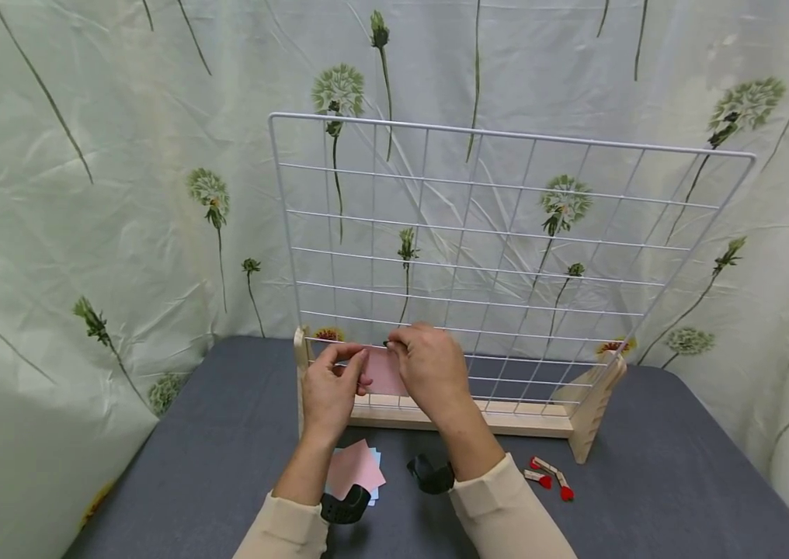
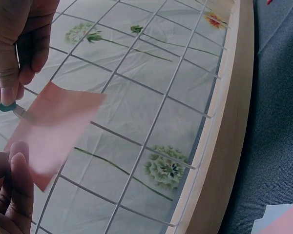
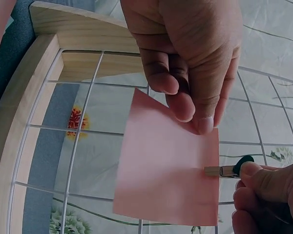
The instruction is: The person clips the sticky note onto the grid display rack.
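A square pink paper sheet (image 3: 161, 165) lies against the lower left part of a white wire grid (image 1: 587, 141). My left hand (image 1: 330, 392) pinches the sheet's edge between thumb and fingers. A small wooden clothespin (image 3: 227, 171) with a dark green round ornament is in my right hand (image 1: 432, 373), between thumb and fingers. In the right wrist view the clothespin's tip overlaps the sheet's edge on the side by the wire. Whether it also bites the wire cannot be told.
The grid stands in a wooden base (image 1: 530, 423) on a dark grey cloth table (image 1: 227, 442). Loose pink and blue paper sheets (image 1: 354, 469) lie in front of the base. Several clothespins with red hearts (image 1: 540, 479) lie to the right. A floral curtain (image 1: 157, 116) hangs behind.
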The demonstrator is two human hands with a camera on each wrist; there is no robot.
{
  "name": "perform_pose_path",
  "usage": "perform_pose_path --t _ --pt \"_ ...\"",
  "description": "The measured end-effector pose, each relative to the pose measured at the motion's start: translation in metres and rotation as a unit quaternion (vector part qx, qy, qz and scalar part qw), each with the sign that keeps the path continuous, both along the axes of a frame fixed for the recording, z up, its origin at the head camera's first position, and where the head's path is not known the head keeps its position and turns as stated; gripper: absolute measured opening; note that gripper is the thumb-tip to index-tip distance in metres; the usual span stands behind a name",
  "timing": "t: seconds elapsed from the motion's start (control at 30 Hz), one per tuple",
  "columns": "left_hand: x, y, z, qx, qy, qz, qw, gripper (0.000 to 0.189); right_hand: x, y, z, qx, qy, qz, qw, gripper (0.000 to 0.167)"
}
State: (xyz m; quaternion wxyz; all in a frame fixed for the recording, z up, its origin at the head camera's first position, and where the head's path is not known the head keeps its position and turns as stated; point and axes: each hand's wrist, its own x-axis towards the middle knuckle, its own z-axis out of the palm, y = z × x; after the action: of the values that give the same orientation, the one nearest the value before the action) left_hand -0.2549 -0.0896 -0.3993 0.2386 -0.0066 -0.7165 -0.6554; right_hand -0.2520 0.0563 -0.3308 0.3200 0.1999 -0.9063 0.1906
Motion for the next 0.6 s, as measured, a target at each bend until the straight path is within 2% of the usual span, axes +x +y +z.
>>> perform_pose_path --t 0.37,0.47,0.6 --pt "0.0032 -0.0011 0.0012 -0.017 -0.013 0.010 0.9997 0.015 0.0019 -0.0036 -0.0018 0.001 -0.001 -0.015 0.9999 0.006" --pt "0.0036 -0.0020 0.0025 -0.035 -0.005 0.023 0.9991 0.014 0.0025 -0.0030 -0.0006 -0.007 -0.002 -0.021 0.9998 0.008" --pt "0.0045 -0.0039 0.0056 -0.053 0.022 0.039 0.9976 0.012 0.0051 -0.0001 0.0030 -0.023 0.016 -0.025 0.9993 0.010"
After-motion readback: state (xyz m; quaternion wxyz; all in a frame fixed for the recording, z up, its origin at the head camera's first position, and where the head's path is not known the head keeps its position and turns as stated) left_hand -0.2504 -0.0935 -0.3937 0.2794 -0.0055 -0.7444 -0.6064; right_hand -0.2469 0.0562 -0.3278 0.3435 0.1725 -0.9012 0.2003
